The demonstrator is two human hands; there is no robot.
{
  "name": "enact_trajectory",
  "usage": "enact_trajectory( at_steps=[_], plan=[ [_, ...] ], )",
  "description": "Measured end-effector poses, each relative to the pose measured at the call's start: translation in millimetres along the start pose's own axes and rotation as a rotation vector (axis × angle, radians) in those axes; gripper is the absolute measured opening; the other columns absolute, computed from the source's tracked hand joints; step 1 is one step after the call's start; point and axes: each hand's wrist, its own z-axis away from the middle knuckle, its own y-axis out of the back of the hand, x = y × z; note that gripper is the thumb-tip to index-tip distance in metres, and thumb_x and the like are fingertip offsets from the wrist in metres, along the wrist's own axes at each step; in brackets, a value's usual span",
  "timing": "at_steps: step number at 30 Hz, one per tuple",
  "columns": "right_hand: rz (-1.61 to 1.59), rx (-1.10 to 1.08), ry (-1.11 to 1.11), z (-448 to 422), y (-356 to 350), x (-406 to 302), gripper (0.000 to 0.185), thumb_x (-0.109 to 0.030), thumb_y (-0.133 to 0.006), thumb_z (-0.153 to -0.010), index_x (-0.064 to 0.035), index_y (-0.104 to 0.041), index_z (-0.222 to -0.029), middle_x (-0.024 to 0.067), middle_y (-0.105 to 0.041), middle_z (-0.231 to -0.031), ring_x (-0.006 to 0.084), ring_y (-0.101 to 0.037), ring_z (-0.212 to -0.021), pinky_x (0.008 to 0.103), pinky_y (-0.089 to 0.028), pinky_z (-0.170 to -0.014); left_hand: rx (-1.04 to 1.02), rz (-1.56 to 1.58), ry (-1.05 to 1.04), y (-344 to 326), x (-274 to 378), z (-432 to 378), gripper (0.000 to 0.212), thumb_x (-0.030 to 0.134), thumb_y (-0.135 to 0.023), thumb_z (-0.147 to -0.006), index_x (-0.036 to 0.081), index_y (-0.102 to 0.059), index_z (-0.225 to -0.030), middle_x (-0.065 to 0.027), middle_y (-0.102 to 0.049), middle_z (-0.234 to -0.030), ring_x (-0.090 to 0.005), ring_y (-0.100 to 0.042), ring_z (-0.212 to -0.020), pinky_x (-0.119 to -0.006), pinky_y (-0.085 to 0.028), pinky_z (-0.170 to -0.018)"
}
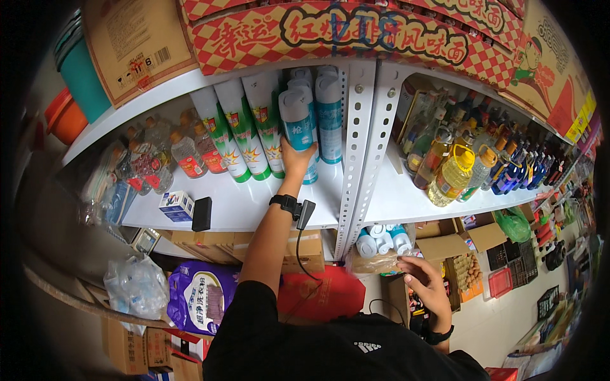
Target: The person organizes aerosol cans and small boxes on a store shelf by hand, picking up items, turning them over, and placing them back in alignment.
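Note:
My left hand (297, 159), a black band at its wrist, grips the lower part of a teal aerosol can (299, 125) with a grey cap. More teal cans (329, 119) stand behind and beside it on the white metal shelf (267, 205). To the left is a row of taller green-and-white spray cans (238, 135). My right hand (429, 285) is lower right, fingers apart and holding nothing. Nearest to it is a plastic-wrapped pack of teal-and-white cans (385, 239) with white caps, below the shelf.
A perforated upright post (358, 143) divides the shelves. Bottles of oil (452, 176) and blue bottles (510, 169) stand right, clear bottles (188, 155) left. A small box (176, 206) and black block (202, 214) lie near the front edge. Cartons (329, 38) sit overhead.

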Motion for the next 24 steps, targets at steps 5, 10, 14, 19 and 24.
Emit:
enact_trajectory(
  at_steps=[5, 10, 14, 19, 24],
  plan=[
    [-0.035, 0.029, -0.017, 1.6, 1.4, 0.0, 0.034, -0.002, -0.061, -0.085, 0.0035, -0.057, -0.118, 0.0129, -0.061, -0.115, 0.0189, -0.059, -0.107, 0.0301, -0.045, -0.095, 0.038, -0.037, 0.004, -11.9, 11.0, 3.9, 0.09, 0.029, -0.084, -0.059, -0.006, -0.034, -0.126, -0.0267, -0.052, -0.117, -0.0396, -0.054, -0.106, -0.041, -0.043, -0.093],
    [-0.002, -0.01, -0.006, -3.8, -1.8, 1.8, 0.032, -0.002, -0.062, -0.085, 0.0033, -0.058, -0.116, 0.0127, -0.061, -0.114, 0.0185, -0.059, -0.106, 0.0297, -0.046, -0.094, 0.021, 0.004, -0.041, -5.3, 9.1, 1.9, 0.088, 0.03, -0.084, -0.059, -0.005, -0.035, -0.124, -0.0269, -0.052, -0.118, -0.0404, -0.054, -0.107, -0.042, -0.043, -0.093],
    [-0.005, -0.021, 0.004, -5.4, -4.2, 3.8, 0.032, -0.003, -0.062, -0.085, 0.0022, -0.059, -0.116, 0.0122, -0.062, -0.113, 0.0178, -0.06, -0.105, 0.0293, -0.046, -0.093, 0.047, -0.044, 0.003, -9.6, 20.2, 9.7, 0.087, 0.03, -0.084, -0.06, -0.005, -0.035, -0.123, -0.0271, -0.052, -0.118, -0.0409, -0.053, -0.108, -0.043, -0.042, -0.094],
    [0.021, -0.036, 0.006, -4.4, -6.2, 4.3, 0.031, -0.003, -0.062, -0.085, 0.0013, -0.06, -0.116, 0.0116, -0.062, -0.113, 0.0175, -0.06, -0.104, 0.0292, -0.046, -0.093, 0.071, -0.065, -0.028, -6.3, 15.3, 6.3, 0.087, 0.03, -0.084, -0.059, -0.006, -0.036, -0.122, -0.0281, -0.05, -0.119, -0.0414, -0.051, -0.109, -0.043, -0.042, -0.095],
    [0.037, -0.029, -0.001, -1.4, -5.4, 2.5, 0.031, -0.003, -0.062, -0.085, 0.0013, -0.06, -0.115, 0.0111, -0.062, -0.112, 0.0169, -0.06, -0.103, 0.0285, -0.046, -0.092, 0.108, -0.096, -0.04, -13.6, 17.0, 6.5, 0.085, 0.029, -0.084, -0.058, -0.005, -0.037, -0.12, -0.0284, -0.051, -0.115, -0.0424, -0.051, -0.107, -0.044, -0.041, -0.094]
  ],
)
